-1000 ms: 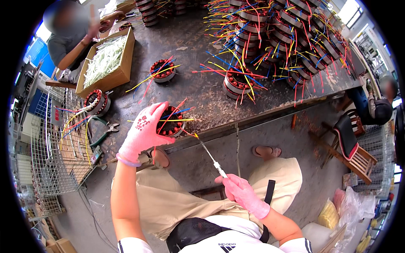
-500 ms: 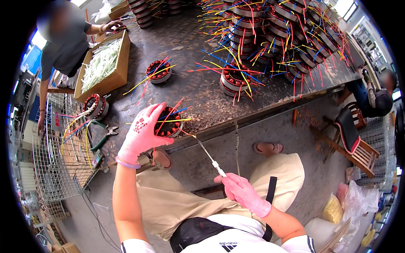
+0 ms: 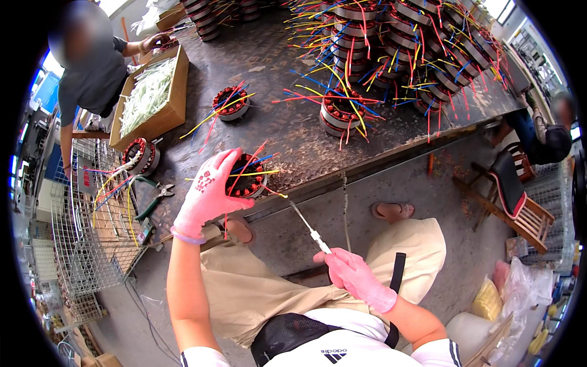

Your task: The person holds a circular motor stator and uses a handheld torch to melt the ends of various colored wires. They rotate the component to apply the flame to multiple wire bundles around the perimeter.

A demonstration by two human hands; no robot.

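My left hand, in a pink glove, grips the near side of a motor stator at the table's front edge. Red copper windings line its ring, and red, blue and yellow leads stick out. One lead with a yellow end points toward my right. My right hand, also gloved in pink, closes around the white handle of a slender rod-shaped tool. Its thin tip stops just short of that lead's end. The exact kind of tool is unclear.
Two stators stand farther back; another sits left beside green-handled pliers. Stacked stators fill the far right. A cardboard box holds white sleeves. One person works at left; another sits at right.
The tool's tip has come away slightly from the yellow-ended lead. My left hand keeps its hold on the stator. The whole view has shifted slightly.
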